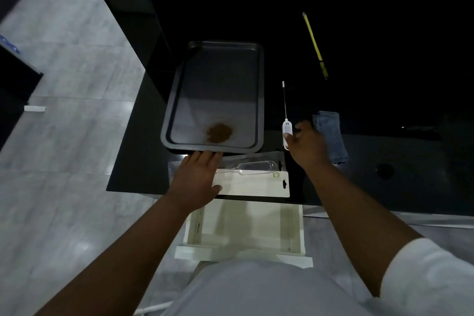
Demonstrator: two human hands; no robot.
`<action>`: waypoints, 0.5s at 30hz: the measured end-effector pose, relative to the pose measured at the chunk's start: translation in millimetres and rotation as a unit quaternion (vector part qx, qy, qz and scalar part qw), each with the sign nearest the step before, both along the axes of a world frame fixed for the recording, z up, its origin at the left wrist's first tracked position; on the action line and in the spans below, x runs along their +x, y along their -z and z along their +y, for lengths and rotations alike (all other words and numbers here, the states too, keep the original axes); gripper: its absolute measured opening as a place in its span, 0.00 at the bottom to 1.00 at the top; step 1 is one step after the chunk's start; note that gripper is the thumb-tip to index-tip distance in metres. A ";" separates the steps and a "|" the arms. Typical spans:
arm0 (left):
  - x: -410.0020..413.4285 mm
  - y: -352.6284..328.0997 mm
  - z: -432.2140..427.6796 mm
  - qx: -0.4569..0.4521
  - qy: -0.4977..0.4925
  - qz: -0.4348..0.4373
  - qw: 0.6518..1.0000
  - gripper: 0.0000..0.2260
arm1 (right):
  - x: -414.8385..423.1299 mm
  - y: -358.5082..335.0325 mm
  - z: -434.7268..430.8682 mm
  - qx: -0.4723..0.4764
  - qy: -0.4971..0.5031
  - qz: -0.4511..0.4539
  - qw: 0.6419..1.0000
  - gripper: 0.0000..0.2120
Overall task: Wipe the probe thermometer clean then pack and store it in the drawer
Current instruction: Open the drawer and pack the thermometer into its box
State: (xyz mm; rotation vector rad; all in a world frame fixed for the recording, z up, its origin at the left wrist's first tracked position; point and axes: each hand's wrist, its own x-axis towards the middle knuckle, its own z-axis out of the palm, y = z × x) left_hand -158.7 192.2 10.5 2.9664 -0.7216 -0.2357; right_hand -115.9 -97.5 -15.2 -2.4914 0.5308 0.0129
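The counter [359,46] is black and glossy, smooth like polished stone, and the tray [259,90] on it looks like matt dark metal with a rough brown powdery patch [219,132]. The thermometer [287,127] has a smooth white plastic handle and a thin shiny metal probe, beside a soft blue cloth [332,136]. The packaging [256,182] is clear glossy plastic over matt white card, and the drawer [295,226] looks like painted white wood.

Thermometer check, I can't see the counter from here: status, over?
Right hand closing on probe thermometer handle, grip unconfirmed. Left hand flat on packaging. Blue cloth beside thermometer. Drawer open below, nothing blocking.
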 end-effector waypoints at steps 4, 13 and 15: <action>-6.7 2.8 6.4 0.001 -0.013 0.015 1.000 0.40 | 15.3 10.7 0.3 -0.088 -0.024 0.076 0.993 0.25; -9.4 -2.4 12.8 -0.014 -0.043 0.031 0.999 0.39 | 12.6 7.8 -10.3 0.043 0.051 -0.022 0.998 0.19; -7.4 -2.5 12.3 -0.015 -0.047 0.037 0.998 0.39 | -3.3 -4.7 -12.8 0.091 0.003 -0.075 0.993 0.18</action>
